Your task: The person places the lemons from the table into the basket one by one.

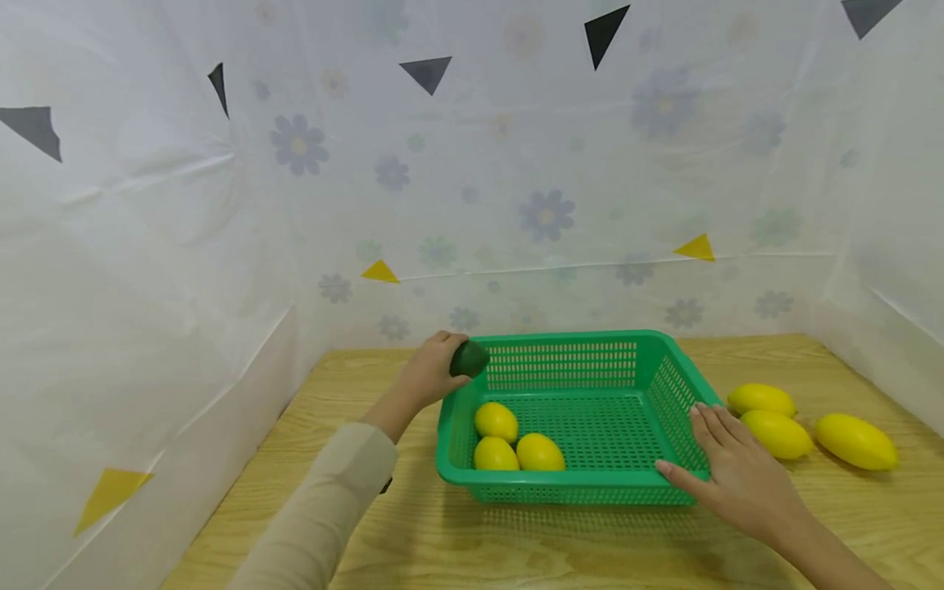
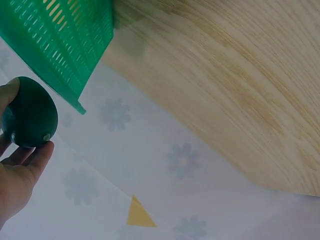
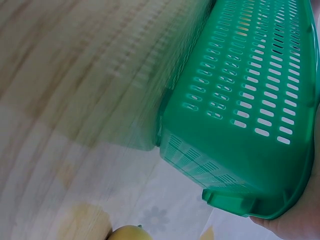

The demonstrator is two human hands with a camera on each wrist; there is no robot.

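Observation:
My left hand [image 1: 428,375] grips a dark green avocado [image 1: 469,359] above the back left corner of a green plastic basket [image 1: 590,476]. In the left wrist view, thumb and fingers lie round the avocado [image 2: 32,112], and its stem nub shows. Three yellow lemon-like fruits [image 1: 541,452] lie together in the basket's front left corner. At the basket's front right corner rests my right hand [image 1: 748,483], fingers extended over the right rim and thumb by the front rim. The right wrist view shows only part of that hand [image 3: 295,215], against the basket's rim [image 3: 295,202].
To the right of the basket, three longer yellow fruits [image 1: 855,441] lie on the wooden table [image 1: 590,549], two of them side by side near my right hand. White flower-print sheeting [image 1: 472,164] with triangles stuck on it stands behind and at both sides.

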